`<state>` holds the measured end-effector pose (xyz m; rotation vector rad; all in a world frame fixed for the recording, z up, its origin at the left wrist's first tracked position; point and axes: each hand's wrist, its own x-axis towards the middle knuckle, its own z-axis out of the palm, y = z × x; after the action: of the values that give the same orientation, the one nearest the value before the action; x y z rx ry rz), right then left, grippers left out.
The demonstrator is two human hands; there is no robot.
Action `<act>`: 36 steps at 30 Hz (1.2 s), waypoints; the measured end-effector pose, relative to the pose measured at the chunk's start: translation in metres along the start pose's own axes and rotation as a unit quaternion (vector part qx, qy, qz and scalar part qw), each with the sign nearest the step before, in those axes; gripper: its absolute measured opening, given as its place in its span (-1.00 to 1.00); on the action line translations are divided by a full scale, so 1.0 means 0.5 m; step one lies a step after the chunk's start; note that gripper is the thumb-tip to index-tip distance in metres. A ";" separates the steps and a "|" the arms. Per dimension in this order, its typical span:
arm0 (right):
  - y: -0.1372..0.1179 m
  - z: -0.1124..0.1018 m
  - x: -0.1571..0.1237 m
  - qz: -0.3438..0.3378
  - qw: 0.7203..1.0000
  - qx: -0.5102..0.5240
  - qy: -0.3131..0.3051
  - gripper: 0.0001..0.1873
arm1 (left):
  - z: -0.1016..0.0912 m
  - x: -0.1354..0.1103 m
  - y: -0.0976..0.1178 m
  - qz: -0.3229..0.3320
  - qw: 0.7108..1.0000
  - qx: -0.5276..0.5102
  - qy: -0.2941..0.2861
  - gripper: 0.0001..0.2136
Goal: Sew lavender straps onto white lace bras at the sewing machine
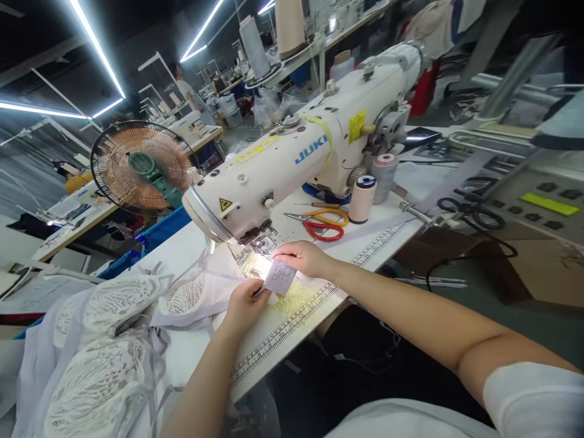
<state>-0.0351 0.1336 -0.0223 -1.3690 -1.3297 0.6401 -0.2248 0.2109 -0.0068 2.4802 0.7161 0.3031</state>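
My left hand (244,306) and my right hand (303,257) pinch a small white printed label (279,277) between them, just in front of the presser foot (261,243) of a white sewing machine (296,155). The left hand also presses on white lace fabric (191,295) that runs under the needle area. The machine's lamp lights the label and the table under it. Both hands have their fingers closed.
A pile of white lace garments (95,353) lies at the left on the white table (283,331), which has printed rulers along its edge. Red and yellow scissors (323,224), thread spools (362,198), a fan (141,167) and black scissors (474,210) are nearby.
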 end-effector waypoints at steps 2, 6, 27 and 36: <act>-0.002 0.001 0.003 -0.004 1.000 -0.003 -0.002 -0.78 | 0.005 -0.001 0.000 0.015 0.999 0.028 0.011 -0.84; -0.002 0.004 0.006 -0.003 1.000 -0.010 -0.006 -0.79 | 0.011 -0.002 0.002 0.038 0.996 0.069 0.029 -0.82; 0.004 -0.019 -0.005 -0.001 0.978 0.146 -0.149 -0.29 | 0.016 0.000 -0.017 0.136 0.967 0.166 0.137 -0.83; 0.026 -0.062 0.019 0.079 0.941 0.133 -0.300 -0.59 | 0.001 -0.004 -0.063 0.397 0.862 0.313 0.037 -0.59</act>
<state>-0.0004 0.1351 -0.0227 -1.0996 -1.5357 1.3754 -0.2397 0.2320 -0.0247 3.3093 -0.3093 0.5228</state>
